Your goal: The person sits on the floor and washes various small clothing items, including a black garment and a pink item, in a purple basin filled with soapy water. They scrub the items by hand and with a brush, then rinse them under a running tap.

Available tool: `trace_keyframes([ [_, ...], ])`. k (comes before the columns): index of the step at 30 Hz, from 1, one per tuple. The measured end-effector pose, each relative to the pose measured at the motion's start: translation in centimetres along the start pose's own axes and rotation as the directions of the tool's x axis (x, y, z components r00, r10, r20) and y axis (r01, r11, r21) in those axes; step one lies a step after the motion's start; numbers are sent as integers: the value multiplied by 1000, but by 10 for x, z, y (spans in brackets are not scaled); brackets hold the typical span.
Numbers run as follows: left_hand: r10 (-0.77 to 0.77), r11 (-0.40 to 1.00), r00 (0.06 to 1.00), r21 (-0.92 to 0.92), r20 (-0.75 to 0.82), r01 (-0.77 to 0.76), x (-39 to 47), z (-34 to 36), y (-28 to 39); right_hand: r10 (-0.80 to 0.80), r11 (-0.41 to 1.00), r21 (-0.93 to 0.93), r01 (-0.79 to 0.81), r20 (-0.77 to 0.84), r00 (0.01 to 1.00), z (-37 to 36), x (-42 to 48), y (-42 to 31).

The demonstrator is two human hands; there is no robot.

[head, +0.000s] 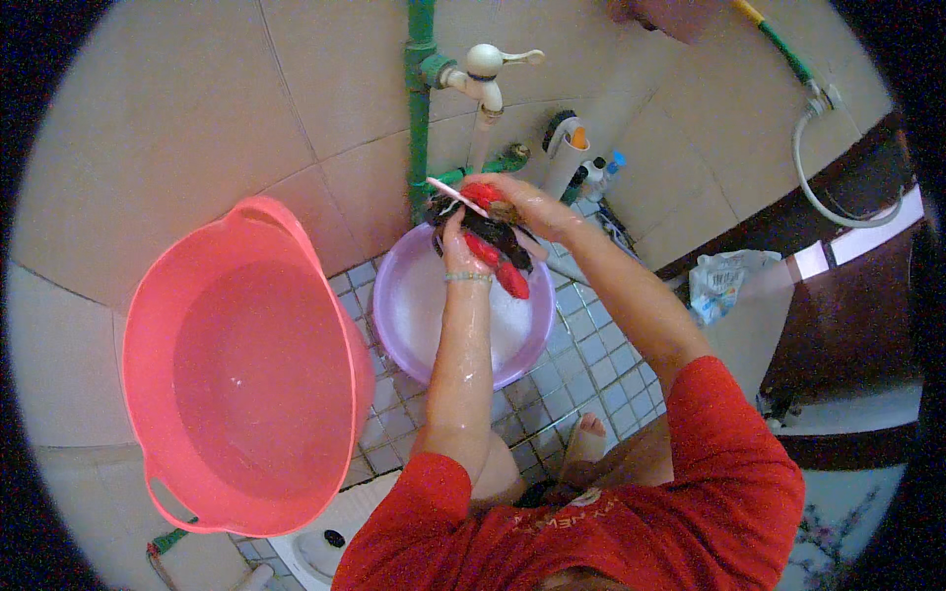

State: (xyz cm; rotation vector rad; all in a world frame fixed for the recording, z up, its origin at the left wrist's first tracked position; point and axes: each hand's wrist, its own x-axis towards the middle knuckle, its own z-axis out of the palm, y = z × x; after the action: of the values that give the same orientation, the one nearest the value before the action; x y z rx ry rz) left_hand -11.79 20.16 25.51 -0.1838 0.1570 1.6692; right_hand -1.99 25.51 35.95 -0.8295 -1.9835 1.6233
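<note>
My left hand point(458, 247), wet and wearing a bead bracelet, grips a soaked black-and-red item point(510, 247). My right hand point(517, 199) grips the same item from its right side. Bunched folds hide what the item is; it looks like fabric. Across its top lies a slim pale pink strip point(447, 188), perhaps a handle. Both hands are just below a white tap point(485, 85), and water runs from the spout down behind them. Under the hands a purple basin point(383, 318) stands on the floor with whitish, sudsy water in it.
Left of the basin is a large coral-pink tub point(148, 354) with water inside. A green pipe point(419, 140) climbs the tiled wall. Bottles point(595, 173) and a brush point(559, 129) stand right of the tap. A squat toilet point(310, 550) is at lower left. A hose point(802, 159) hangs at right.
</note>
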Motion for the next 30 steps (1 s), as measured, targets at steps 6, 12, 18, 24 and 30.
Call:
trace_keyframes([
  [6, -242, 903, 956, 398, 167, 160, -23, -10, 2, 394, 815, 431, -386, 75, 916, 10, -4, 10],
  [12, -265, 502, 936, 862, 232, -72, -36, -2, 20, 368, 884, 299, -360, 31, 929, 17, 41, 34],
  [18, -282, 93, 890, 933, 359, -347, -33, 7, 29, 210, 957, 210, -199, -30, 977, 5, 66, 59],
  [24, -413, 26, 885, 975, 213, -222, -28, 11, 28, 107, 898, -423, -125, -65, 992, 0, 79, 51],
  [30, -142, 652, 987, 744, -70, 146, -4, 20, 11, 49, 996, -76, -47, 19, 999, -27, 88, 16],
])
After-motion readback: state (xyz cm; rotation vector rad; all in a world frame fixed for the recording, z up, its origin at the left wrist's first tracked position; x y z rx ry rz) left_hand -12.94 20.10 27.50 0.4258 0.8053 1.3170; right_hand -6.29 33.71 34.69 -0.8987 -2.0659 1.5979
